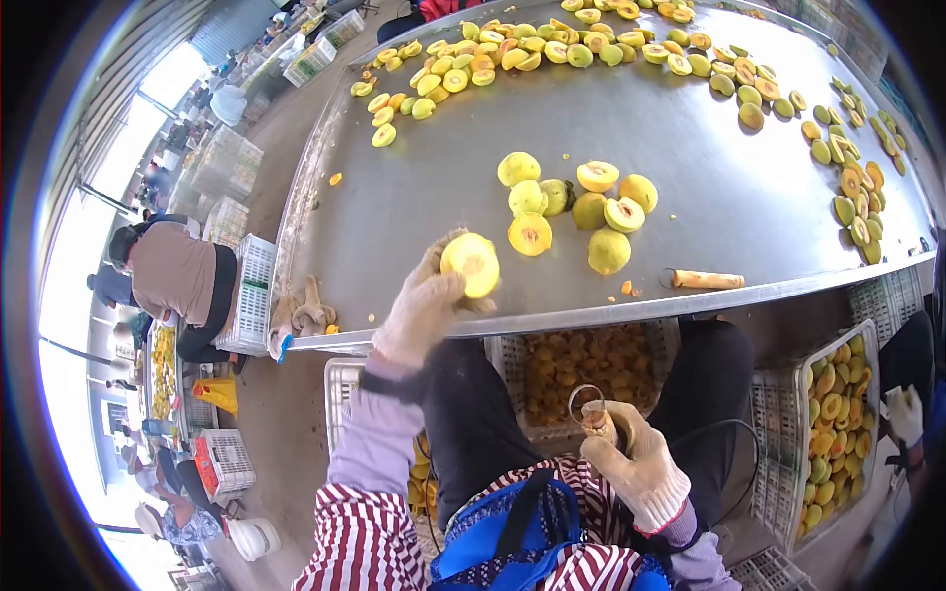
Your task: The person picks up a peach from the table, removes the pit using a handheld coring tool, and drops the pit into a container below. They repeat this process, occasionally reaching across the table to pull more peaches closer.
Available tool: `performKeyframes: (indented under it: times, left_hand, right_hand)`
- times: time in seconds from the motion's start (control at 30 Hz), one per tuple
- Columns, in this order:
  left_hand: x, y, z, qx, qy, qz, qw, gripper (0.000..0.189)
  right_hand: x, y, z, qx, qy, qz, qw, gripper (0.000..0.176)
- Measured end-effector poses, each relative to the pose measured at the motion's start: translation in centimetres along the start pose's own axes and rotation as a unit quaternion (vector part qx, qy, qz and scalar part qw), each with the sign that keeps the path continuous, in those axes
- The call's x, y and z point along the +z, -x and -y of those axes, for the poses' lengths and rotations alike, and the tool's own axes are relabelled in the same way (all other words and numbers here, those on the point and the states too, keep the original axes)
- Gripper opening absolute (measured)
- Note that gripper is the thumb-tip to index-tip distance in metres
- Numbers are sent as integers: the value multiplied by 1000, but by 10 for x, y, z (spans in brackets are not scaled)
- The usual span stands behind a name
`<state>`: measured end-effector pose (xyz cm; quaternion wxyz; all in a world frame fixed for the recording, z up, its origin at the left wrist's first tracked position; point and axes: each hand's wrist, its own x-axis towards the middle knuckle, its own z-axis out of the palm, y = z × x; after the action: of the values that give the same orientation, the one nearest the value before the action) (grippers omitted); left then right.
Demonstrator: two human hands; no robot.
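In a pale work glove, my left hand (422, 303) holds a halved yellow fruit (470, 264) over the near edge of the metal table (424, 197), cut face up. My right hand (636, 463), gloved too, is closed around the wooden handle of a ring-shaped tool (597, 419) above my lap. The metal ring points away from me. Several fruit halves (530, 233) lie on the table beyond my left hand, some cut side up. A second wooden handle (707, 280) rests near the table's front edge, with small orange scraps beside it.
More halved fruit (512, 57) lines the table's far and right sides. Below the edge, a crate of orange pieces (591, 374) sits between my knees. A full fruit crate (833, 433) stands right. Gloves (313, 310) lie at the left corner. A co-worker's gloved hand (904, 414) shows far right.
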<state>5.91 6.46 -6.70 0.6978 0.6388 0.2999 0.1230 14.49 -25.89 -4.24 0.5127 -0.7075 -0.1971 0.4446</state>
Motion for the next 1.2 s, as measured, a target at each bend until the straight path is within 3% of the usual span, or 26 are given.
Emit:
performKeyframes:
  times: [0.07,0.17,0.27,0.4,0.43,0.57,0.83,0.93,0.97,1.03,1.07,1.1,1.13,1.2]
  left_hand:
    - [37,32,1,82,200,69,974,80]
    - [65,62,7,15,321,107,941,74]
    - [97,89,0,-15,290,62,955,75]
    - [122,104,-6,22,274,47,960,75]
    - [123,107,-5,25,321,89,943,61]
    - [138,122,-12,63,275,70,957,52]
    - [162,140,-11,178,243,26,953,61]
    - [170,142,-8,252,178,-1,951,55]
    - [173,142,-7,288,152,-20,945,49]
    - [162,140,-11,261,105,12,960,45]
    - [157,137,-13,235,57,43,969,41]
    - [157,137,-19,232,15,22,972,38]
    - [159,135,-19,231,16,23,973,38]
    - [162,129,-18,344,-26,42,938,41]
  right_hand:
    - [4,1,6,-35,36,-9,999,44]
    - [12,5,11,-128,58,-18,990,39]
    - [14,13,24,-134,79,-21,988,34]
    - [17,22,25,-185,100,-53,976,27]
    - [17,24,25,-184,100,-57,976,27]
    - [16,30,27,-211,134,-79,965,28]
    - [18,38,19,-255,175,-113,944,34]
    - [13,43,20,-198,160,-62,965,33]
    - [11,44,21,-159,91,-23,983,31]
    - [8,46,21,-116,18,13,993,29]
    - [4,46,21,-41,-74,78,993,26]
    - [1,46,21,34,-166,141,975,24]
    - [-4,47,22,36,-167,139,975,24]
    - [-15,48,28,89,-278,222,930,22]
